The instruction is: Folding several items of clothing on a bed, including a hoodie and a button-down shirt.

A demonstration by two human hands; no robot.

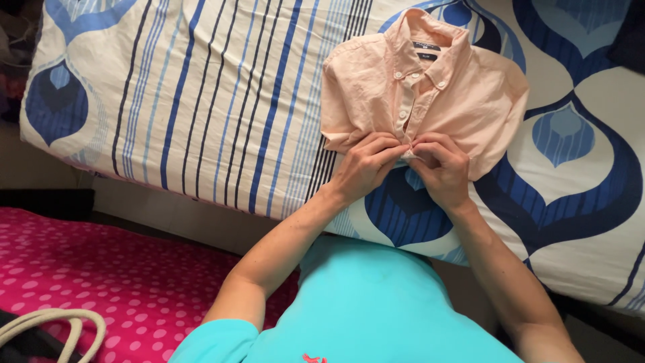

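A: Where does the shirt lie, and what are your hands doing to it?

B: The peach button-down shirt (pixel 430 94) lies folded on the bed (pixel 201 101), collar toward the far edge, near the bed's near edge. My left hand (pixel 366 168) and right hand (pixel 440 168) meet at the lower end of the button placket; each grip is narrow, fingertips pinched on the cloth at the front opening.

A: How should the garment handle?

B: I judge it light and soft, thin woven cotton that creases and slumps; the folds will likely slide apart if lifted by one point. The collar and placket are the firmest parts, so those or both side folds together suit a hold. The small buttons call for a fingertip pinch.

A: What surrounds it?

B: A striped and blue-patterned bedcover (pixel 578 134) beneath; a pink dotted cloth (pixel 101 269) lower left, well apart; a pale rope handle (pixel 60 323) at the lower-left corner. Nothing stands between my hands and the shirt.
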